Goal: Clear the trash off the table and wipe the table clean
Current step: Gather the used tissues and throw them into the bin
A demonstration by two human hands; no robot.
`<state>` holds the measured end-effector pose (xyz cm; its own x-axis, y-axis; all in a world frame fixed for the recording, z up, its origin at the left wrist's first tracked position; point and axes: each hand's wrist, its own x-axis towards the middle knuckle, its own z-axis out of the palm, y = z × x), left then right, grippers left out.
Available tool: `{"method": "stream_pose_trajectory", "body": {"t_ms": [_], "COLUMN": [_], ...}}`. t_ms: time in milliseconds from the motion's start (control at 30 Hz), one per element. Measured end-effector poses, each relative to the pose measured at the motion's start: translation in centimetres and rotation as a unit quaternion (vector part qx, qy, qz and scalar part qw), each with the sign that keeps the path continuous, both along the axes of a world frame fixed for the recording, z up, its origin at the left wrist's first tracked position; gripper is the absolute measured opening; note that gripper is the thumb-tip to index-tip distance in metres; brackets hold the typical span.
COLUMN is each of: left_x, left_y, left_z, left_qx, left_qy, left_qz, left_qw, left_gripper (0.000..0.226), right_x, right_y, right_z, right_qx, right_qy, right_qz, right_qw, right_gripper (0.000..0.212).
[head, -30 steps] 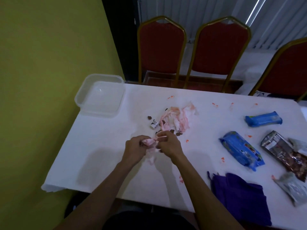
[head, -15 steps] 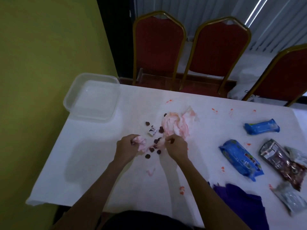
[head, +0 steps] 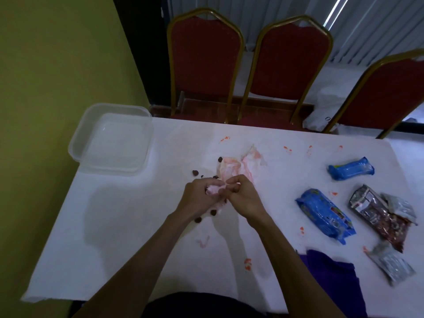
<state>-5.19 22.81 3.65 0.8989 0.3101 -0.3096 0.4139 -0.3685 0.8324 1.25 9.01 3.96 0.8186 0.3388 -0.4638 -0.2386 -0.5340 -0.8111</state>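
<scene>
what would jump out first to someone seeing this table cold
Both hands, the left hand and the right hand, meet mid-table, bunching a pink-stained tissue, with a bigger stained tissue lying just beyond them. Orange-red smears dot the white table. To the right lie blue wrappers, with a clear tub at the far left corner.

Three red chairs with gold frames fill the top of the frame: one point(head: 204, 65) at upper centre, a second point(head: 289, 65) just to its right, and a third point(head: 387, 92) at the upper right edge, only partly in view. Behind them hang pale vertical blinds point(head: 367, 26). A yellow-green wall point(head: 57, 65) covers the upper left, ending at a dark vertical strip point(head: 142, 53) beside the first chair.
</scene>
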Motion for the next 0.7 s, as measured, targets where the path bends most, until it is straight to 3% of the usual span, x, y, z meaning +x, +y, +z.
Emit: {"method": "stream_pose_trajectory", "body": {"t_ms": [100,233,333,700], "left_x": [0.1,-0.4,-0.8,-2.6], "left_y": [0.7,2.6,3.3,3.9], "left_z": [-0.2,-0.8,-1.1,-1.7], "left_qx": [0.019,0.031,0.026,0.015], "left_qy": [-0.007,0.002,0.012,0.034], "left_qz": [0.056,0.118,0.125,0.128], "left_qw": [0.998,0.993,0.992,0.991], "left_gripper": [0.017,0.017,0.018,0.018], "right_x": [0.6,0.3,-1.0,-2.7], "right_y": [-0.4,-0.6,0.1,2.7], "right_z": [-0.1,-3.0,-6.2,-8.6], "right_qx": [-0.013,-0.125,-0.184,-0.275], "right_qy": [-0.016,-0.087,-0.092,-0.153], "right_qz": [-0.005,0.037,0.089,0.114], "right_qw": [1.0,0.988,0.974,0.942], "right_gripper": [0.024,0.01,0.009,0.015]}}
